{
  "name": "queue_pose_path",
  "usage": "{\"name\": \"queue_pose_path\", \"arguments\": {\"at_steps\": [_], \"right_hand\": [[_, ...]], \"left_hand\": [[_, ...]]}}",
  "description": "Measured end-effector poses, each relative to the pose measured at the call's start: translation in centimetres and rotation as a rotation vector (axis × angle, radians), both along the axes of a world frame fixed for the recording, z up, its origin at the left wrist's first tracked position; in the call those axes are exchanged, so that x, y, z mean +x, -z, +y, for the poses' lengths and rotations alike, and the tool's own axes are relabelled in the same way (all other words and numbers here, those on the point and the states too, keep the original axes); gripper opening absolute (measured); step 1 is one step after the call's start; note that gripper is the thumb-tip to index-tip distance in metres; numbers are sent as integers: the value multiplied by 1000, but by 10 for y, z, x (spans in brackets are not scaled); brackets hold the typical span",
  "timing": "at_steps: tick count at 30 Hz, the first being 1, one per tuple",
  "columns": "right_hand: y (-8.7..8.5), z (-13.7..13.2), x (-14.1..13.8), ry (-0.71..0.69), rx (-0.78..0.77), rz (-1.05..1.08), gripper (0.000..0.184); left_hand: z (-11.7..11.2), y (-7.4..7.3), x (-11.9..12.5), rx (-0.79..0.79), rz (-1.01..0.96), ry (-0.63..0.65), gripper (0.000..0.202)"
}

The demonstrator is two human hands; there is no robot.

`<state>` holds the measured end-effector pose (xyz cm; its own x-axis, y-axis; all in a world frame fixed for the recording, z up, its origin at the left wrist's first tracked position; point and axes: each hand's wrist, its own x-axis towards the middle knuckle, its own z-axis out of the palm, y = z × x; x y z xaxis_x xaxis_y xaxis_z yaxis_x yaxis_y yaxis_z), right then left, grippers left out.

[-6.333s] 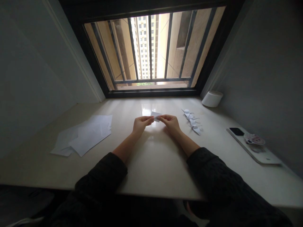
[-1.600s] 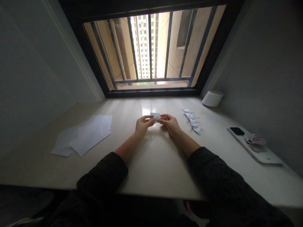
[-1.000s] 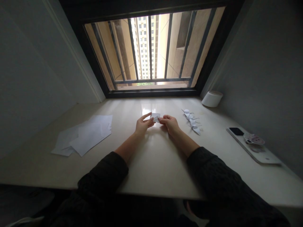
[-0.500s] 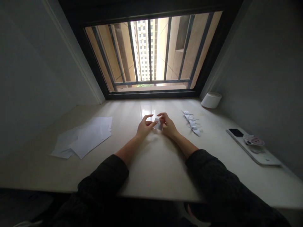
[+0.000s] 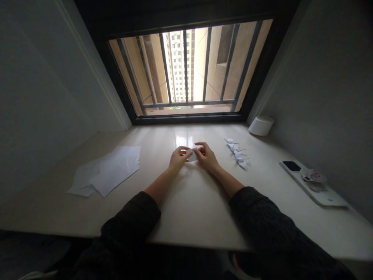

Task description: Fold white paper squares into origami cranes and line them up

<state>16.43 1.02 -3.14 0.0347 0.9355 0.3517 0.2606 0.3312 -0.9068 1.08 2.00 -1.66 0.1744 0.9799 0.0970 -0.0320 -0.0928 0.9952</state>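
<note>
Between my two hands is a small folded piece of white paper (image 5: pixel 192 156), raised a little over the white counter (image 5: pixel 192 210). My left hand (image 5: pixel 178 158) pinches its left side, the thumb lying on the near face. From the other side my right hand (image 5: pixel 206 155) grips the upper right part with its thumb, while its index finger arches above. Fingers behind the paper are partly hidden. Right of my hands stand several white folded paper cranes (image 5: pixel 237 153) in a slanting row.
Loose white paper sheets (image 5: pixel 112 169) lie overlapping at the left. On the right rests a white phone (image 5: pixel 314 184) with a round grip on its back. A white cylindrical object (image 5: pixel 261 126) stands in the far right corner, beside the barred window (image 5: pixel 186 70).
The folded paper has turned, and more of its flat face shows now. My left index finger has come down onto it. My right thumb has moved onto the near face.
</note>
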Motion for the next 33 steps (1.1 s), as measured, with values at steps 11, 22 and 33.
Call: {"name": "queue_pose_path", "arguments": {"at_steps": [11,22,33], "right_hand": [[-7,2,-1,-51,-97,324,37],[-11,30,-1,-140,-112,222,41],[-13,33,6,-93,-213,201,47]], "left_hand": [[-2,-3,1,6,-100,-95,40],[29,-5,0,-66,-203,-137,28],[40,-9,-6,-70,-124,108,45]]}}
